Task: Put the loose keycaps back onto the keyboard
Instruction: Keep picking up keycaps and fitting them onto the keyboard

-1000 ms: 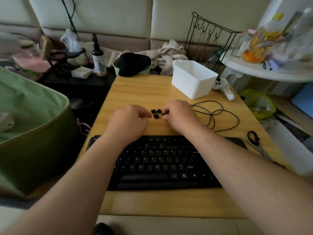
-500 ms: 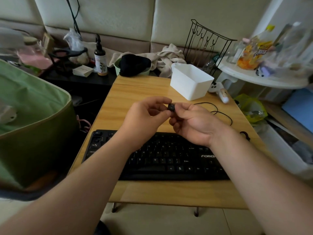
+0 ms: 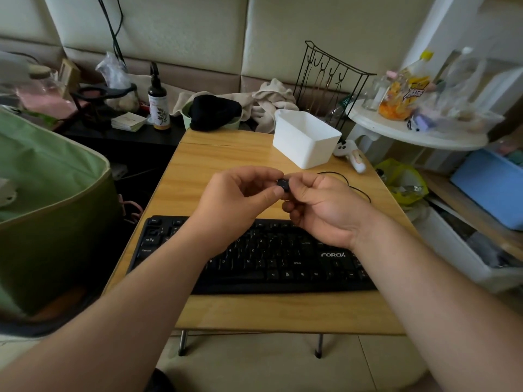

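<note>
Fingertips of both the left hand (image 3: 235, 202) and right hand (image 3: 319, 210) pinched one small, square black keycap (image 3: 283, 184) between them, raised above the black keyboard (image 3: 271, 258) lying on the wooden table (image 3: 226, 157).

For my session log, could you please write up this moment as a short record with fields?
setting: wooden table, cluttered room
left hand: raised above the keyboard, fingers curled, thumb touching the keycap
right hand: raised, fingers pinching the keycap
keycap: black, held between both hands, not yet on the board
keyboard: black, flat on the table, partly hidden by the forearms
white bin: far right part of the table
black cable: on the table behind the right hand
other loose keycaps: none visible
</note>
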Action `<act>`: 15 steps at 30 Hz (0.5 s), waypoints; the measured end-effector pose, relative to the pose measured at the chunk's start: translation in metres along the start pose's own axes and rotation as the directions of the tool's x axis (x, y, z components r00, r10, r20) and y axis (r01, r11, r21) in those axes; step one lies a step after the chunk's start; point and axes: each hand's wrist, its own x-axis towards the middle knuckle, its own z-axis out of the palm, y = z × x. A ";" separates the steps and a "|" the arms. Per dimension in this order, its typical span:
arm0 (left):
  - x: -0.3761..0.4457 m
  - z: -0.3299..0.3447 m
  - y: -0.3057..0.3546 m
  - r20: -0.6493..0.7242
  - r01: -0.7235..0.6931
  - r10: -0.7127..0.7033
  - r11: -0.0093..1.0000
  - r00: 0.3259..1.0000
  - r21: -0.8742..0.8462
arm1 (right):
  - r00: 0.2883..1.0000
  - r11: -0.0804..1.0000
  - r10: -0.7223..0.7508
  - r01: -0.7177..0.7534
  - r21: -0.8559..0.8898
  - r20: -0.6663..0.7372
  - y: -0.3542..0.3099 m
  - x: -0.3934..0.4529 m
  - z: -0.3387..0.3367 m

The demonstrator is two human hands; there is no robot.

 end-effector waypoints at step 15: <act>0.004 0.008 -0.004 0.030 0.254 -0.252 0.960 0.967 -0.114 | 0.875 0.334 -0.482 0.224 -0.916 0.039 -0.015 -0.021 -0.002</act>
